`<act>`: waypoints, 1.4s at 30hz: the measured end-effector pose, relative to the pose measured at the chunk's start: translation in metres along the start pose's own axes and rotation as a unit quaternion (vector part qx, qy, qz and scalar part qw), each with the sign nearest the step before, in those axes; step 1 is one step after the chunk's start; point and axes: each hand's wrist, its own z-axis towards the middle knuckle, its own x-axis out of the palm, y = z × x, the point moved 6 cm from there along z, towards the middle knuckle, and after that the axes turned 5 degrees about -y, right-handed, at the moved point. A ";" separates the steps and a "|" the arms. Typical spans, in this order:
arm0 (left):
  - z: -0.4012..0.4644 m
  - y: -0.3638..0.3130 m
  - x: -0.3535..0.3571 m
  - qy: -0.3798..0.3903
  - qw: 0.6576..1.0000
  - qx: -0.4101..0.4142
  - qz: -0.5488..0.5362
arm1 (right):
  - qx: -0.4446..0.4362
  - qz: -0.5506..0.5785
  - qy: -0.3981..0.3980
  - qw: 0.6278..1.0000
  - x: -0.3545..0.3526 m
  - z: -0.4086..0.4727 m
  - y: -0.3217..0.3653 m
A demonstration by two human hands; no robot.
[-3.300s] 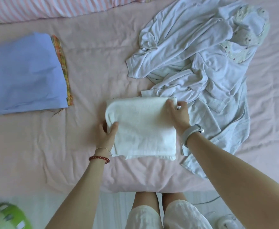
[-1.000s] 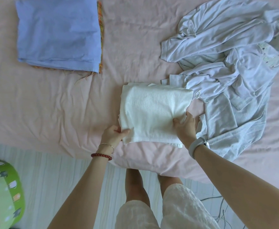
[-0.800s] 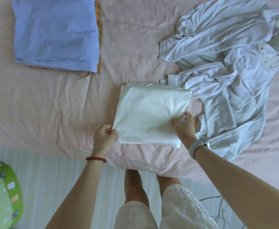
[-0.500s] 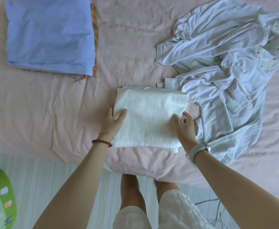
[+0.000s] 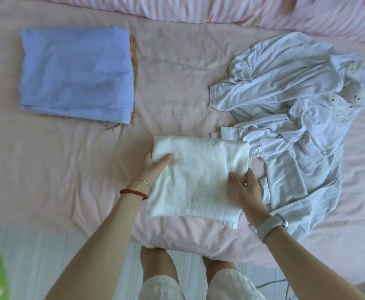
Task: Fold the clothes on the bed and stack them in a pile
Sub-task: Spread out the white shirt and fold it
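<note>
left hand (image 5: 155, 165) pinches left edge, right hand (image 5: 245, 187) grips right edge of folded white terry towel (image 5: 196, 176), long axis hand to hand | held between both at near bed edge | folded blue cloth pile (image 5: 77, 72) far-left, left hand nearer | unfolded pale garments (image 5: 289, 109) just right

Folded towel (image 5: 199, 176) lies near bed (image 5: 177, 87) edge; folded stack (image 5: 75, 72) far-left, unfolded clothes (image 5: 296, 118) right.

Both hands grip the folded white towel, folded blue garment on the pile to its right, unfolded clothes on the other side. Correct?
Wrong side. The head view shows the folded blue garment left of the white towel, unfolded clothes right. Left hand and right hand do grip it.
</note>
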 end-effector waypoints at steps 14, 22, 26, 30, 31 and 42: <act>0.117 -0.217 -0.268 -0.142 0.971 0.190 0.036 | -0.152 0.117 0.071 0.979 0.224 -0.020 0.283; 0.179 -0.196 -0.288 -0.302 0.880 0.160 0.330 | -0.244 -0.159 -0.035 0.956 0.281 0.008 0.291; 0.150 -0.196 -0.233 -0.240 0.743 0.408 0.473 | -0.512 -0.263 -0.081 0.813 0.301 -0.024 0.308; 0.186 -0.177 -0.224 -0.180 0.757 0.324 0.539 | -0.497 -0.361 -0.018 0.789 0.331 0.003 0.305; 0.198 -0.173 -0.227 -0.176 0.763 0.303 0.543 | -0.474 -0.386 -0.007 0.791 0.335 0.015 0.300; 0.201 -0.184 -0.220 -0.167 0.762 0.293 0.552 | -0.424 -0.322 0.061 0.844 0.312 0.020 0.296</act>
